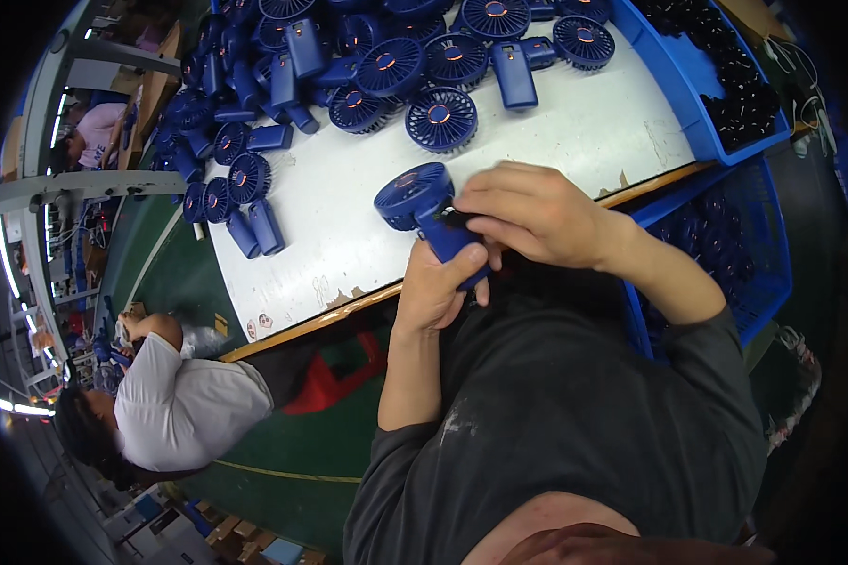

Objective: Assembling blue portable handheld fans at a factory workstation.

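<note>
A dark blue handheld fan (413, 193) with a round grille is tilted over the table's front edge. My left hand (435, 287) is wrapped round its handle, thumb lying along the side. At the neck, just under the fan head, my right hand (537, 212) has its fingers closed together. A small black piece (455, 217) shows at those fingertips against the fan; its exact kind is hard to make out. The right fingers partly cover the handle's upper right side.
Many blue fans (386, 68) lie heaped across the far side of the white table (349, 217). A blue tray (674, 80) of small black parts stands at the right, above a blue crate (773, 254) of dark blue pieces. Another person (193, 405) sits at the left.
</note>
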### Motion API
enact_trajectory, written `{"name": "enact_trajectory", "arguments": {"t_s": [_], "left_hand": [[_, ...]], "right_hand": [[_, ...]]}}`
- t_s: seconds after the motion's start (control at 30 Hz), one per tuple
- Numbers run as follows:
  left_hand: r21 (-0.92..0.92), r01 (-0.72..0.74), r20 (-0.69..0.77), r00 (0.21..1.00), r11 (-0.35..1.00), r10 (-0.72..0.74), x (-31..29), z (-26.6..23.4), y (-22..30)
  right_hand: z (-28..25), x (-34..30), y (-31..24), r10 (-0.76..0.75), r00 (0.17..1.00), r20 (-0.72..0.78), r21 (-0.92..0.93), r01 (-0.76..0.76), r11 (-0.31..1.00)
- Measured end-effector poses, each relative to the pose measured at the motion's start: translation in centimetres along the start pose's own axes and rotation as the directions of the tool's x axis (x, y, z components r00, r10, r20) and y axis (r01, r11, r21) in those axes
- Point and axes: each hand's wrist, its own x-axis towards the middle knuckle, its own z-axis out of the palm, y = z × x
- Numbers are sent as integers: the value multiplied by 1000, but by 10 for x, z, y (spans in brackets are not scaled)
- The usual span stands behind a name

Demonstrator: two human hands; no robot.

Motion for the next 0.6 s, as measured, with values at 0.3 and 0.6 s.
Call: {"name": "enact_trajectory", "arguments": {"t_s": [0.3, 0.6], "left_hand": [[-214, -78, -141, 989, 974, 48, 3, 19, -3], [-133, -133, -218, 971, 982, 101, 11, 34, -17]], "right_hand": [[18, 4, -15, 71, 994, 83, -305, -43, 951], [20, -17, -30, 165, 985, -42, -273, -170, 947]]}}
